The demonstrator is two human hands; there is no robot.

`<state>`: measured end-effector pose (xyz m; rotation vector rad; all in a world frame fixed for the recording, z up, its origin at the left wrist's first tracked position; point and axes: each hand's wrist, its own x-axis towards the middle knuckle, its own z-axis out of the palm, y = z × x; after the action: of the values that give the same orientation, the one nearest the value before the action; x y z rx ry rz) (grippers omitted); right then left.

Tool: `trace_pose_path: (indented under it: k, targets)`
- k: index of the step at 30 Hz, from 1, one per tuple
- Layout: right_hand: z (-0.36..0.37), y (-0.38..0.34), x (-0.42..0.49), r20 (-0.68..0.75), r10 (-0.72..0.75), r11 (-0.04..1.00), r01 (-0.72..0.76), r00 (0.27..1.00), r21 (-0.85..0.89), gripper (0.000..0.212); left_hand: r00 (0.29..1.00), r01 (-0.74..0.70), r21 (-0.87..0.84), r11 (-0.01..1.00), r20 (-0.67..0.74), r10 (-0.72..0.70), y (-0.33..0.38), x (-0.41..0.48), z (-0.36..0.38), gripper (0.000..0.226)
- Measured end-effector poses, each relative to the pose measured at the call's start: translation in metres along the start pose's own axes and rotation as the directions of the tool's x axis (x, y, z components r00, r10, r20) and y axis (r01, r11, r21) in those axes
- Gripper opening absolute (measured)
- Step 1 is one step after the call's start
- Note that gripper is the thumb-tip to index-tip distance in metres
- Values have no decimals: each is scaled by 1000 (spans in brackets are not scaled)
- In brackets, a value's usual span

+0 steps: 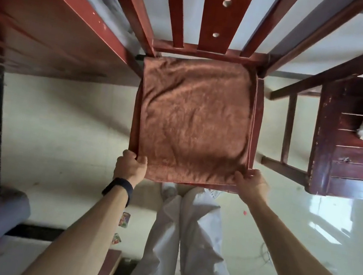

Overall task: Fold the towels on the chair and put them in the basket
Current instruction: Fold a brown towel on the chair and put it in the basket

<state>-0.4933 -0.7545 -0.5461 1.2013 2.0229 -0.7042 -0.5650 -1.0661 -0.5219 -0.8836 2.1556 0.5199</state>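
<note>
Rust-brown terry towel (194, 120) lies spread flat over the seat of the red wooden chair (256, 125), covering nearly all of it. The left grip (130, 165) pinches its near left corner. The right grip (251, 185) seems to pinch the near right corner, though its fingers are partly hidden. Soft, light and limp, the towel would likely sag mid-span, so the corners are the sensible holds.

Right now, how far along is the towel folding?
Done: one brown towel lies spread flat over the chair seat. In hand: the left hand and right hand each grip a near corner, seemingly ready for a fold. Left: folding it and putting it away. No basket is clearly in view, and I cannot tell whether more towels wait.
</note>
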Motion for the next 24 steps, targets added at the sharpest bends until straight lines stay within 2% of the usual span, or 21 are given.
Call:
trace_pose_path:
  k: [3,6,11,14,17,19,21,23,24]
  targets:
    - [4,1,2,-52,-39,999,39,998,-7,34,995,-76,-18,997,-66,75,-7,-1,4,21]
    - [-1,-3,7,-71,-20,1000,20,997,-3,34,994,-71,-73,995,-89,64,-8,-5,-4,19]
    - [-11,-4,1,-20,78,997,-78,997,2,45,994,104,-329,939,53,-92,-21,-7,-13,38]
    - [-6,2,1,-11,85,996,-85,996,-3,50,990,123,-314,941,102,-96,-29,-19,-7,33]
    - [1,6,-5,-27,109,994,-108,994,24,36,981,147,-241,959,159,-110,-35,-27,7,22]
    - [5,7,-9,-52,129,990,-126,990,61,35,962,217,-328,919,231,-145,-35,-28,20,13]
    - [9,8,-7,-67,135,988,-130,989,82,35,937,298,-477,827,311,-159,-34,-27,30,13]
    - [12,10,-6,-68,139,987,-132,988,89,33,927,331,-593,734,348,-137,-36,-25,36,9]
    - [13,11,-5,-78,143,985,-135,987,104,30,929,326,-614,719,350,-122,-37,-24,37,11]
